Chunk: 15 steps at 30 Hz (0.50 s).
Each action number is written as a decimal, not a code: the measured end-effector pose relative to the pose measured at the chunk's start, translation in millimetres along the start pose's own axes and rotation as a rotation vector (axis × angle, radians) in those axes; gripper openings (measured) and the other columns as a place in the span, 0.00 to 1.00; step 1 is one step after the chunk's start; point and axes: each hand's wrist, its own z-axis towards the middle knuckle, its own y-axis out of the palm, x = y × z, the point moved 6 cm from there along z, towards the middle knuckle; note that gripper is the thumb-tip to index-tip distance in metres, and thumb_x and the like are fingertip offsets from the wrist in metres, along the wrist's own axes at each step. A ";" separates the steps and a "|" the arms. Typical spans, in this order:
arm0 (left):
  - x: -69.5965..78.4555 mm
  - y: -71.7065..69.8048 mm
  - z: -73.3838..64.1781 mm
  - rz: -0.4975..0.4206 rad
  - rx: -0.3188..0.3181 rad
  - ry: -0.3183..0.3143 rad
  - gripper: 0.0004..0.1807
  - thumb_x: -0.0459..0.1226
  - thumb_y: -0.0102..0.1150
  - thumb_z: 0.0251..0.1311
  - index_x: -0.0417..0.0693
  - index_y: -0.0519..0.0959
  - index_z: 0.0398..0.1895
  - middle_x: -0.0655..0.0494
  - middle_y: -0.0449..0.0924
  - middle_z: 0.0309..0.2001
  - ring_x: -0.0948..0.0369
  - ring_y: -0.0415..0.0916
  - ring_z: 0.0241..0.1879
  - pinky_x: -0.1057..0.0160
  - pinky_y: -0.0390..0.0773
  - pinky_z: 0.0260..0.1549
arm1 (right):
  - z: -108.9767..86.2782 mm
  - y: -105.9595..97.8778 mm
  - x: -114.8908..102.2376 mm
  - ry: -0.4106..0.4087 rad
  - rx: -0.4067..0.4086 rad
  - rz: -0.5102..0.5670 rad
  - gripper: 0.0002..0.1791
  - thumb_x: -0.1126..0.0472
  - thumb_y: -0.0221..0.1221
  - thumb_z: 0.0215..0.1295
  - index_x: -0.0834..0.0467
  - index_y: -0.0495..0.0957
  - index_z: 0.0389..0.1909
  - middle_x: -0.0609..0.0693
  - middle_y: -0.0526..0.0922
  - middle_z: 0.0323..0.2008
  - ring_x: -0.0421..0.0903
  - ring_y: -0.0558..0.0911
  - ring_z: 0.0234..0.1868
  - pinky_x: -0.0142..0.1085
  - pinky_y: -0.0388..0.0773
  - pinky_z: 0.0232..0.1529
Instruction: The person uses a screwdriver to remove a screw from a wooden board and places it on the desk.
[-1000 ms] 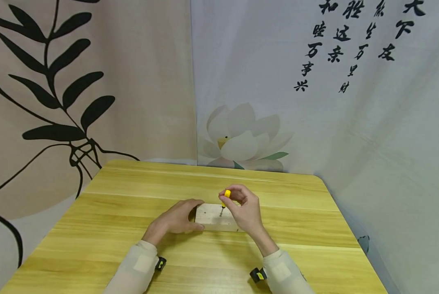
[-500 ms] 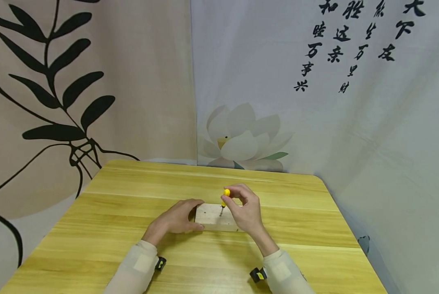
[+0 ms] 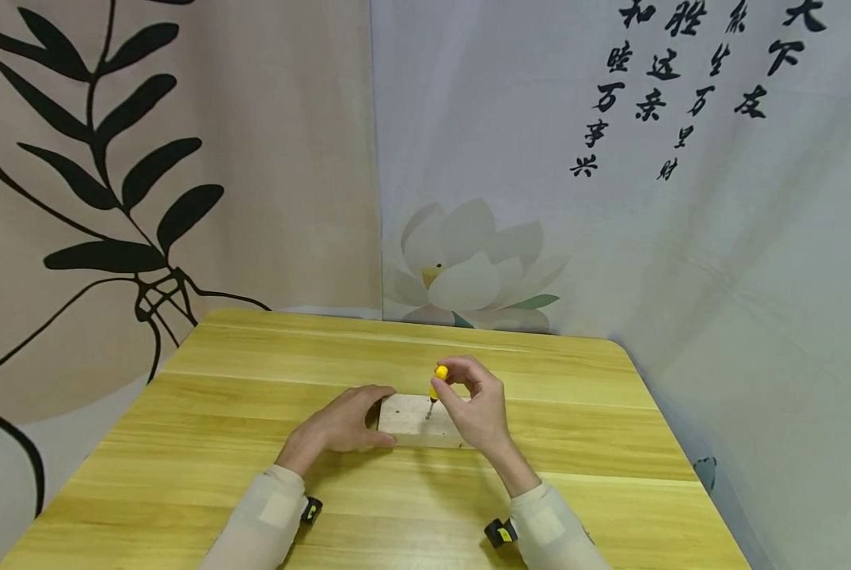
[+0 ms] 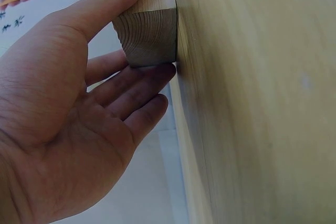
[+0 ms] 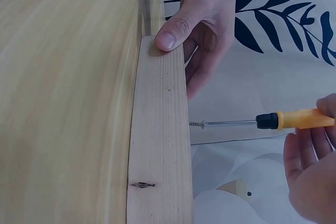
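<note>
A pale wooden block [image 3: 412, 433] lies on the table, and my left hand [image 3: 341, 423] grips its left end. The left thumb presses the near side while the fingers reach round the far side; the end grain [image 4: 149, 38] shows in the left wrist view. My right hand [image 3: 480, 408] pinches the yellow handle of a screwdriver [image 5: 296, 119] between thumb and fingers, above the block. Its thin metal shaft points down, slightly tilted, and meets the head of a screw [image 5: 196, 124]. The threaded part of that screw stands partly out of the block's top face.
The wood-grain table [image 3: 254, 372] extends around the block on every side. Behind it hang cloth backdrops with a dark leaf print [image 3: 140, 174] and a pale lotus [image 3: 478, 261]. A dark knot [image 5: 143, 185] marks the block's near side.
My right thumb and fingertips have shifted a little to the right around the screwdriver's handle. The left hand and the block have stayed where they were.
</note>
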 end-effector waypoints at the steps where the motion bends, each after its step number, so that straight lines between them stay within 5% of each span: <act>1: 0.1 0.0 -0.2 -0.002 0.000 0.000 0.50 0.53 0.83 0.65 0.41 0.72 0.84 0.41 0.74 0.82 0.40 0.71 0.83 0.35 0.73 0.82 | -0.1 -0.1 0.5 0.001 0.001 -0.001 0.11 0.71 0.73 0.73 0.62 0.88 0.53 0.62 0.90 0.44 0.47 0.90 0.41 0.25 0.89 0.48; 15: -1.5 0.0 0.4 -0.004 0.005 -0.001 0.50 0.52 0.84 0.65 0.41 0.72 0.83 0.40 0.75 0.82 0.39 0.71 0.83 0.34 0.73 0.82 | 0.0 -0.9 -1.1 0.062 0.025 -0.027 0.13 0.69 0.75 0.71 0.63 0.88 0.54 0.62 0.95 0.45 0.37 0.92 0.45 0.32 0.93 0.49</act>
